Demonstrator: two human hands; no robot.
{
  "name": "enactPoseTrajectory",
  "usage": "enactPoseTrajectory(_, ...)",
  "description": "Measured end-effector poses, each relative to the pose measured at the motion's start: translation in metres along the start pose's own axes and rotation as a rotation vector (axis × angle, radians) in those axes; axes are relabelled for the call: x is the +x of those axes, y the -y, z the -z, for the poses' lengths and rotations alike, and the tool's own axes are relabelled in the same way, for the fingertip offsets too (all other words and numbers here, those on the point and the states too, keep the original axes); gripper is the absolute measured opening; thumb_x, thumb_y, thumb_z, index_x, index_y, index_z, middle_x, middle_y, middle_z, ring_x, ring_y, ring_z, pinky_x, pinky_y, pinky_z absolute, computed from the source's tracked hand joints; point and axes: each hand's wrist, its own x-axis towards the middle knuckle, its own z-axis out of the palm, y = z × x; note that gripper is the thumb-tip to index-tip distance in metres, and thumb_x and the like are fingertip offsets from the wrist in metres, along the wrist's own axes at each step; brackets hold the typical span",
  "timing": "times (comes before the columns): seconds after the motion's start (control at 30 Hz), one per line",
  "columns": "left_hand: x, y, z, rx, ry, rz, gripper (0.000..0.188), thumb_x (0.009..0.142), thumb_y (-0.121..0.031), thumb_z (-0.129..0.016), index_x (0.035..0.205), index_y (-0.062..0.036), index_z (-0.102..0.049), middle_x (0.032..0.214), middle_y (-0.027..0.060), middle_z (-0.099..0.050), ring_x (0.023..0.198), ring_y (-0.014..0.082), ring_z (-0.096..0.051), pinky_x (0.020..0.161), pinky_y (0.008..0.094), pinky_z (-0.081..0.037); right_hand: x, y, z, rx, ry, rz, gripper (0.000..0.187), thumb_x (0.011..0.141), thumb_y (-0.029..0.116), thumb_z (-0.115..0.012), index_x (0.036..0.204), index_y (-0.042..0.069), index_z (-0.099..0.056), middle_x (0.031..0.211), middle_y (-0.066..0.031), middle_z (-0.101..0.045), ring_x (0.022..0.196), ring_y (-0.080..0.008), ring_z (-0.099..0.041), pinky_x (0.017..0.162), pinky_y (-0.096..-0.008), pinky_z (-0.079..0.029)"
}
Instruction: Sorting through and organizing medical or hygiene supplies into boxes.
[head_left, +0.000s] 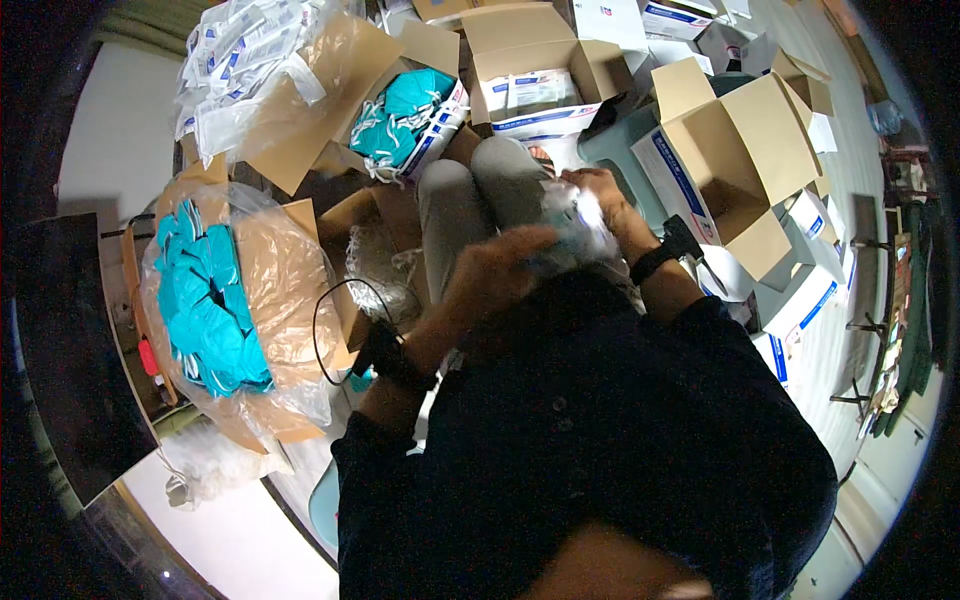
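Note:
Over my lap, a small white, shiny plastic packet (580, 222) is held up, blurred by motion and glare. My right hand (608, 200) grips it from the far right side with curled fingers. Just left of the packet is my left hand (500, 262), its fingers smeared and pointing toward it; whether they touch it I cannot tell. To the left stands a box lined with a clear bag, full of teal face masks (205, 300). More teal masks with white straps (400, 120) lie in a smaller carton ahead. White flat packets (540, 92) lie in an open carton (520, 40) beyond my knees.
A clear bag of white printed packets (250, 60) fills the far left. On the right, an open brown carton (735, 150) rests on a pale teal stool (615, 150). White boxes (800, 290) are stacked beside it. A dark panel (75, 350) stands at the left edge.

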Motion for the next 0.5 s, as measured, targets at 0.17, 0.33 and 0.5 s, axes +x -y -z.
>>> enactPoseTrajectory(0.17,0.008,0.045,0.038,-0.525,-0.521,0.429,0.023,0.084,0.001,-0.056,0.106,0.0009,-0.060,0.092,0.0058,-0.065,0.081,0.0156,-0.063,0.071,0.0288,-0.052,-0.010,0.015,0.032,0.327,-0.138,0.054,0.042,0.096,0.038,-0.049,0.114,0.001,-0.060,0.098,-0.0097,-0.067,0.082,-0.0176,-0.062,0.073,-0.0316,-0.051)
enactPoseTrajectory(0.33,0.031,0.051,0.043,-1.069,-0.706,0.598,0.026,0.088,0.004,-0.054,0.113,0.0020,-0.058,0.102,0.0090,-0.063,0.093,0.0192,-0.061,0.083,0.0314,-0.050,-0.063,0.047,0.023,0.344,0.326,0.159,0.077,0.091,0.067,-0.032,0.126,0.001,-0.051,0.118,-0.0104,-0.060,0.105,-0.0186,-0.054,0.088,-0.0385,-0.045)
enactPoseTrajectory(0.5,0.078,0.053,0.009,-1.283,-0.776,0.467,0.033,0.086,0.004,-0.059,0.118,-0.0021,-0.053,0.107,0.0104,-0.061,0.097,0.0212,-0.060,0.085,0.0344,-0.051,-0.124,0.080,0.022,0.612,0.337,0.199,0.094,0.084,0.076,-0.034,0.143,0.003,-0.029,0.133,-0.0140,-0.047,0.123,-0.0245,-0.047,0.091,-0.0437,-0.047)
